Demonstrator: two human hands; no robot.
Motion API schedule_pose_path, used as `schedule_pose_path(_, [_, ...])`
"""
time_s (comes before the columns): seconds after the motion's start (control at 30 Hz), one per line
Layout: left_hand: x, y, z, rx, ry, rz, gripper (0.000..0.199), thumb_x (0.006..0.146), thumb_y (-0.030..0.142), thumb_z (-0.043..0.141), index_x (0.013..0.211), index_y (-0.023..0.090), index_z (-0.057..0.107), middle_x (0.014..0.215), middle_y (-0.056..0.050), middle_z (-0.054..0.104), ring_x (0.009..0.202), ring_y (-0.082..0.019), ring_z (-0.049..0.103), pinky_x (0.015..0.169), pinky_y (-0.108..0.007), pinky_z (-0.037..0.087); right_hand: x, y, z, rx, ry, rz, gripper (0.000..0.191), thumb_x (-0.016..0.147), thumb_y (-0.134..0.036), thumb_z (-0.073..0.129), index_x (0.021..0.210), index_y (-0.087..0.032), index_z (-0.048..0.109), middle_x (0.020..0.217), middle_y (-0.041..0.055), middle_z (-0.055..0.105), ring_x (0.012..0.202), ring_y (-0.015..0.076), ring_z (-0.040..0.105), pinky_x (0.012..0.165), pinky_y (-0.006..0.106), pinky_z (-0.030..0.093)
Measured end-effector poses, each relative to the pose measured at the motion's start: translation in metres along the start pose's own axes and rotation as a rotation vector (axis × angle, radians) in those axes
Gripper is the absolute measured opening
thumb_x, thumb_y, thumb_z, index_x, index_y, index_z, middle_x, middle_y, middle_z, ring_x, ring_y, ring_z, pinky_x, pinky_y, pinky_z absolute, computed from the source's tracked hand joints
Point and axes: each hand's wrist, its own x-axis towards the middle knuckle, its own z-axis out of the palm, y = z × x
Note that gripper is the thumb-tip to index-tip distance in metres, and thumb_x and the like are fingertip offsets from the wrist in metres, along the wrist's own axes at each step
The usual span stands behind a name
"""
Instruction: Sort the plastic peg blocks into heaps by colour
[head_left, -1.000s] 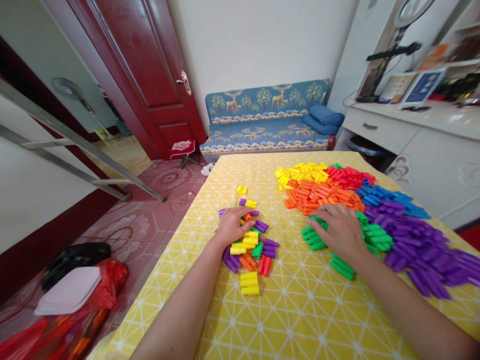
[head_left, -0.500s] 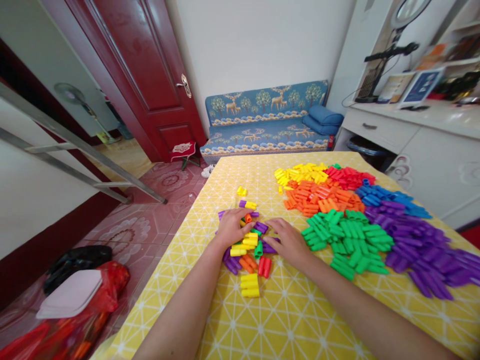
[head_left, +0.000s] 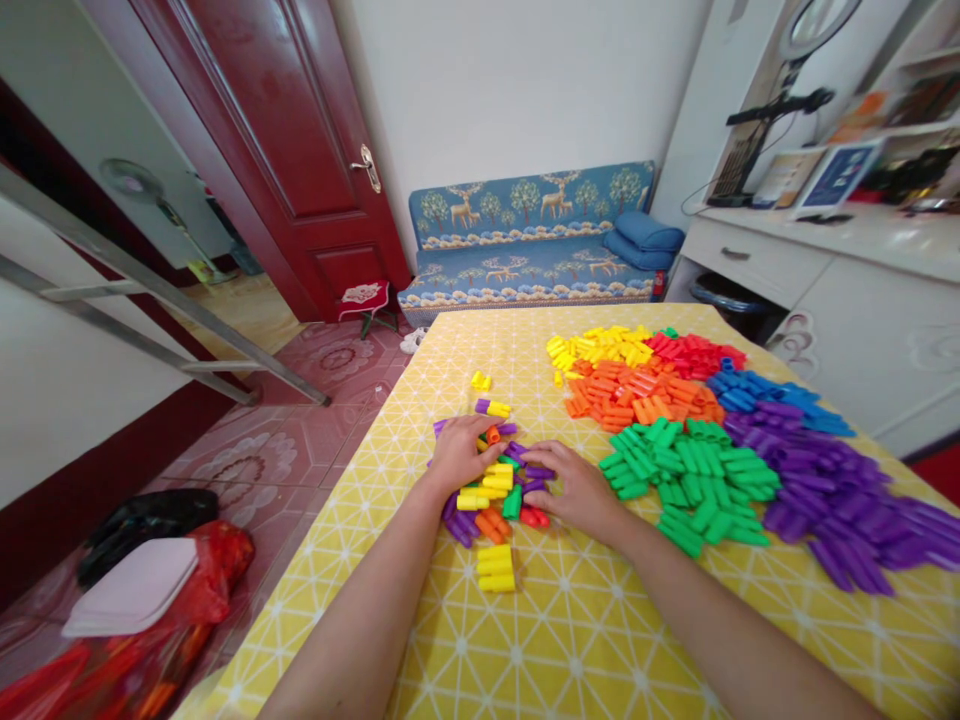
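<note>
On the near-left part of the table lies a small mixed heap of short plastic tube pieces. My left hand (head_left: 459,452) rests over its left side, fingers stretched and apart, covering some pieces. An orange piece (head_left: 493,434) shows by its fingertips, and yellow pieces (head_left: 495,482) lie by the thumb. From the right, my right hand (head_left: 574,485) has its thumb and forefinger around a purple tube piece (head_left: 538,472). Close to that thumb are a green piece (head_left: 512,502) and red pieces (head_left: 534,517). Orange pieces (head_left: 491,524) and a yellow group (head_left: 496,568) lie nearer me.
Sorted piles spread over the right side: yellow (head_left: 600,347), red (head_left: 697,355), orange (head_left: 645,392), blue (head_left: 780,398), green (head_left: 690,475) and purple (head_left: 832,490). A patterned yellow cloth (head_left: 525,660) covers the table. Behind it stands a blue sofa (head_left: 525,265).
My right hand has moved slightly left and its thumb and forefinger have come around a purple piece. The red pieces now sit partly behind its thumb. My left hand stays nearly still.
</note>
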Motion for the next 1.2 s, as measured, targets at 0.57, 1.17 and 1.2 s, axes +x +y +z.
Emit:
schedule_pose_path(0.57, [0.0, 0.003, -0.005, -0.075, -0.072, 0.089, 0.029, 0.082, 0.039, 0.062, 0.106, 0.027, 0.069, 0.107, -0.003, 0.071, 0.103, -0.022, 0.062, 0.096, -0.037, 0.043, 0.012, 0.01, 0.015, -0.154, 0.285, 0.106, 0.032, 0.088, -0.025, 0.049, 0.118, -0.019, 0.057, 0.122, 0.0116, 0.051, 0.111, 0.0245, 0.053, 0.095, 0.041, 0.046])
schedule_pose_path(1.17, [0.002, 0.007, -0.005, -0.008, -0.13, 0.093, 0.034, 0.08, 0.022, 0.055, 0.112, 0.024, 0.066, 0.114, -0.003, 0.069, 0.106, -0.022, 0.06, 0.096, -0.038, 0.042, 0.012, -0.009, 0.009, -0.415, 0.03, -0.002, 0.062, 0.082, -0.028, 0.055, 0.142, -0.029, 0.039, 0.151, 0.0045, 0.034, 0.124, 0.0293, 0.041, 0.097, 0.045, 0.041])
schedule_pose_path(1.2, [0.003, 0.007, -0.005, -0.005, -0.135, 0.094, 0.035, 0.08, 0.022, 0.055, 0.112, 0.025, 0.066, 0.115, -0.002, 0.069, 0.106, -0.022, 0.06, 0.096, -0.038, 0.042, 0.012, -0.009, 0.009, -0.413, 0.03, -0.003, 0.061, 0.082, -0.028, 0.055, 0.141, -0.028, 0.041, 0.15, 0.0049, 0.035, 0.123, 0.029, 0.041, 0.097, 0.045, 0.041])
